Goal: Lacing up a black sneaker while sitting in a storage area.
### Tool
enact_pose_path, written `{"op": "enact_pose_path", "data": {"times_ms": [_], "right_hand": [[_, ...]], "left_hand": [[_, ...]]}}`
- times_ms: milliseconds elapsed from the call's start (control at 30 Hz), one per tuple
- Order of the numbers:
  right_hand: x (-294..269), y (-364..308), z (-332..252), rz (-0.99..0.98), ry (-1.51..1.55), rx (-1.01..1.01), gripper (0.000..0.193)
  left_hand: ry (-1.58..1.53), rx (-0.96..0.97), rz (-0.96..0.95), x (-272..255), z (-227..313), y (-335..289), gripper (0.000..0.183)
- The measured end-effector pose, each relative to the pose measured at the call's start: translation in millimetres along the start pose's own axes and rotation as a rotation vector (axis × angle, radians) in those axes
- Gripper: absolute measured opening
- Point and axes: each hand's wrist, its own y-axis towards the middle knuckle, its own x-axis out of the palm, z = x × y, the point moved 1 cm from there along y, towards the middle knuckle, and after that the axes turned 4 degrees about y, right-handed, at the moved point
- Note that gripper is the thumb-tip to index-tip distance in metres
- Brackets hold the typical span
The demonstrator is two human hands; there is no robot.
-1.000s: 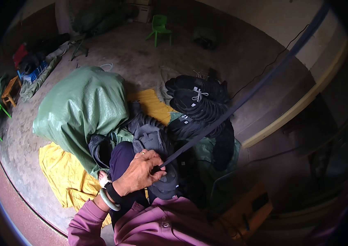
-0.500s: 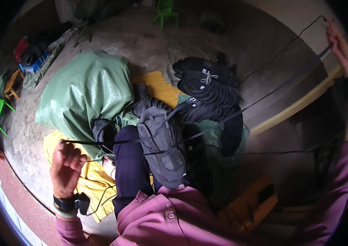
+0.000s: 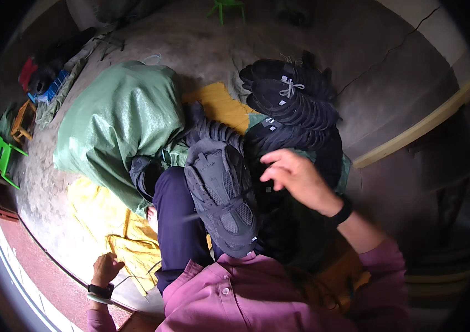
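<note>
A dark grey mesh shoe lies on my lap, toe towards me. A dark shoelace crosses its front part, and a blurred streak runs off its left side. My right hand hovers just right of the shoe, fingers half bent and apart, with nothing visible between them. At lower left, well away from the shoe, my left hand is closed with curled fingers. Whatever those fingers hold, if anything, is too small to make out.
A large green sack stands at left beyond a yellow sheet. Stacked black shoes lie ahead on the right. A wooden beam crosses the right side. A green chair stands far left.
My right hand has come in from the far upper right to beside the shoe, and the long stretched lace no longer shows there. My left hand has dropped towards the lower left.
</note>
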Motion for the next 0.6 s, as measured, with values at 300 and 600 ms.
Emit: {"op": "enact_pose_path", "data": {"times_ms": [300,600], "right_hand": [[53,-9,25,-0.058,-0.227,-0.127,0.011],[46,-15,28,-0.127,-0.374,-0.08,0.012]], "left_hand": [[-0.995,0.411,-0.09,-124,245,5,0.021],[-0.826,0.574,-0.309,-159,342,23,0.031]]}}
